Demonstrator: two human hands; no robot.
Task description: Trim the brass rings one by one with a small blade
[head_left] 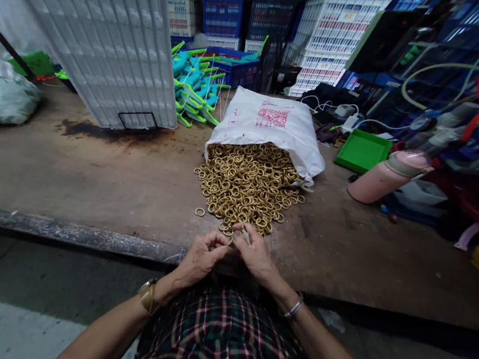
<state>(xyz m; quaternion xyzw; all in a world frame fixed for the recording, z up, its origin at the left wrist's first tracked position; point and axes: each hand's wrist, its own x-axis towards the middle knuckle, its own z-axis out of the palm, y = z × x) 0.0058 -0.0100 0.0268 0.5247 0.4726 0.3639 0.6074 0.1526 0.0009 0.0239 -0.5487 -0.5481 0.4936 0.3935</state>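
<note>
Stacked crates are filling the background at 12 o'clock; a brown workbench is running across in front of the worker. Bearings are being taken from the hands, worker at 6.

White sack is lying at 12, its mouth facing the worker and spilling a heap of gold-coloured rings toward the near edge. One stray ring is lying apart at 10. Teal-and-green plastic clips are heaping up at 11; a green tray is sitting between 1 and 2.

Left hand is pinching narrowly, apparently on a single gold ring, mostly hidden. Right hand is meeting it just beside, thumb and finger closing on a small pale piece, too small to identify.

On technique, a judgement: fingertip work is suiting rings this small. Left is best holding by the rim, leaving the opening clear for the right. Both hands are working close to the bench edge, so a slipped ring is risking the floor; shifting slightly toward 12 is looking safer. Light, even pressure is probably serving better than squeezing hard.
</note>
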